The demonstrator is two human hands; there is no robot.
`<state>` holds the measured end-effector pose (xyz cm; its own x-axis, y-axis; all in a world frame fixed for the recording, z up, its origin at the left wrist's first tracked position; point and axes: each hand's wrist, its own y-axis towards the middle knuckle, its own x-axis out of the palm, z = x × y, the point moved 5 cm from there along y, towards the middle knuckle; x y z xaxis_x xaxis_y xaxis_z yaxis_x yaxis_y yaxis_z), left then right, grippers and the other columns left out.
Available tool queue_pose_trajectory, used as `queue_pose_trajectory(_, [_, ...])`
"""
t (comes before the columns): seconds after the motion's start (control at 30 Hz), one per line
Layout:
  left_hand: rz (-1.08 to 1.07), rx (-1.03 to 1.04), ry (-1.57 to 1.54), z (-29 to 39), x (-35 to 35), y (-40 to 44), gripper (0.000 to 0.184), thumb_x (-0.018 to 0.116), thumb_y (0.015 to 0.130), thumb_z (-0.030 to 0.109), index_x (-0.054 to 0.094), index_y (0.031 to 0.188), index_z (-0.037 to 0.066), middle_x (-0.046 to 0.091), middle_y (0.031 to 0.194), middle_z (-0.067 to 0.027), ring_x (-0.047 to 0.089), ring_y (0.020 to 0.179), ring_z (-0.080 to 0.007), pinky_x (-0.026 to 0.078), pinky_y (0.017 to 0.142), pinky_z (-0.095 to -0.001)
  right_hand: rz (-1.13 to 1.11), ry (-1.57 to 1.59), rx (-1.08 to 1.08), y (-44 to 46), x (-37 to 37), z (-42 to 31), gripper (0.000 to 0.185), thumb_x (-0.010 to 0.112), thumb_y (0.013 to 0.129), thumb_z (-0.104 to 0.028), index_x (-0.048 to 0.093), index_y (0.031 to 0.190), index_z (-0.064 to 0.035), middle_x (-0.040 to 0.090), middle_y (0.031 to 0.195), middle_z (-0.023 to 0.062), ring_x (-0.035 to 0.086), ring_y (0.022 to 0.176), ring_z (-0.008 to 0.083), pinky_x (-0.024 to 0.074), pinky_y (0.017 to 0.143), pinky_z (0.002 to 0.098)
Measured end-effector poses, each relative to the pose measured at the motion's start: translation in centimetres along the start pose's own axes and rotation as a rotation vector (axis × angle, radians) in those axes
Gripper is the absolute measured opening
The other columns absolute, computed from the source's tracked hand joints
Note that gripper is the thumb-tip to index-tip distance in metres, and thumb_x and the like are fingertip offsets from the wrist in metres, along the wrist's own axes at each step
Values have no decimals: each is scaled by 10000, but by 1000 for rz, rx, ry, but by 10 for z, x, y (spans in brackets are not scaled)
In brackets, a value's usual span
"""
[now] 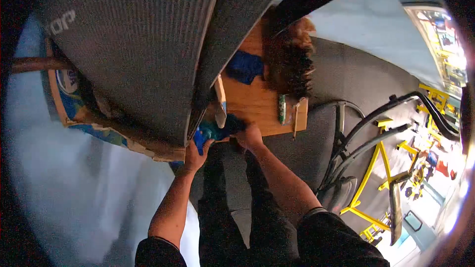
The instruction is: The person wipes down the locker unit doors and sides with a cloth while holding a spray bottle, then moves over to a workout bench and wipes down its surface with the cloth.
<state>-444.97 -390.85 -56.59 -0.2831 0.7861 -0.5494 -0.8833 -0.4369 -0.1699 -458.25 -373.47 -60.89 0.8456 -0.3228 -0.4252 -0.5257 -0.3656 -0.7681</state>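
In the head view, my left hand (196, 155) is closed on the near left end of a blue and teal soft-looking piece (213, 131), its exact kind blurred. Fingers bent, my right hand (249, 137) grips the darker right end of the same piece at the near edge of a wooden tabletop (262, 111). A pale wooden or cardboard strip (220, 101) stands just beyond the piece. Farther back on the wood lies a crumpled dark blue cloth (246, 66).
A large dark ribbed panel (138, 44) looms on the left, above a torn printed cardboard box (99, 131). A green-and-white tube (282, 109), a thin stick (296, 121) and a bristly brown bundle (292, 59) are on the tabletop. Black curved bars (341, 138) and yellow frames (376, 168) stand right.
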Motion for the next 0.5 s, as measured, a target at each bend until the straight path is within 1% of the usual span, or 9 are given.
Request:
queue_pose_trajectory(0.03, [-26, 69, 88, 2, 2, -5, 619, 694, 835, 347, 458, 1269, -25, 540, 1225, -239, 548, 1112, -394, 435, 944, -440, -18, 435, 64, -14, -4, 7, 451, 646, 795, -150, 536, 1225, -69, 608, 1089, 137, 593, 934, 294, 472, 843, 368])
queue_pose_trajectory(0.1, [-36, 179, 175, 29, -10, -13, 599, 695, 845, 279, 443, 1290, -34, 527, 1220, -250, 536, 1106, -413, 430, 943, -449, -63, 946, 17, -50, -2, 33, 400, 605, 802, -71, 557, 1197, -23, 631, 1061, 89, 604, 942, 225, 473, 848, 342])
queue_pose_trajectory(0.2, [-202, 175, 47, 104, -30, -24, 621, 684, 829, 276, 439, 1308, -34, 530, 1176, -276, 536, 1072, -440, 431, 922, -467, -77, 731, 15, -127, -31, 48, 492, 564, 754, 1, 532, 1244, -16, 630, 1056, 82, 595, 945, 189, 478, 831, 331])
queue_pose_trajectory(0.23, [-209, 294, 32, 140, -41, -28, 643, 686, 817, 277, 431, 1318, -36, 538, 1148, -282, 537, 1060, -445, 428, 918, -475, -102, 778, -38, -144, -24, 73, 517, 549, 740, -4, 525, 1256, -19, 627, 1065, 87, 593, 950, 187, 475, 837, 328])
queue_pose_trajectory(0.3, [-333, 241, -81, 166, -33, -51, 658, 689, 802, 280, 434, 1319, -39, 557, 1095, -271, 557, 977, -438, 432, 896, -482, -157, 958, 5, -193, -13, 98, 487, 545, 803, -162, 525, 1268, -18, 598, 1166, 94, 557, 1048, 209, 435, 920, 344])
queue_pose_trajectory(0.33, [-392, 253, -119, 189, -31, -56, 663, 691, 798, 281, 436, 1319, -40, 563, 1078, -267, 563, 949, -436, 433, 889, -484, -194, 1099, 95, -224, -16, 99, 491, 555, 881, -314, 532, 1269, -14, 571, 1257, 97, 523, 1142, 234, 397, 996, 364])
queue_pose_trajectory(0.4, [-287, 630, -100, 305, -64, -71, 602, 702, 771, 280, 501, 1243, -37, 588, 946, -227, 565, 802, -404, 460, 768, -461, -76, 1344, -110, -325, -61, 39, 560, 575, 730, -95, 513, 1284, -34, 629, 1081, 81, 593, 997, 210, 469, 883, 337])
queue_pose_trajectory(0.43, [-334, 724, -127, 341, -67, -80, 602, 702, 771, 280, 501, 1243, -37, 588, 946, -227, 565, 802, -404, 460, 768, -461, -8, 1451, -75, -336, -39, 55, 515, 597, 798, -251, 539, 1261, -35, 629, 1110, 73, 581, 1024, 213, 447, 918, 353])
queue_pose_trajectory(0.5, [-482, 882, -131, 399, -61, -108, 476, 697, 768, 271, 569, 1129, -13, 587, 857, -195, 547, 722, -376, 448, 681, -436, 161, 1607, -99, -374, -36, 63, 530, 618, 865, -407, 565, 1239, -36, 629, 1139, 65, 569, 1050, 216, 425, 953, 369])
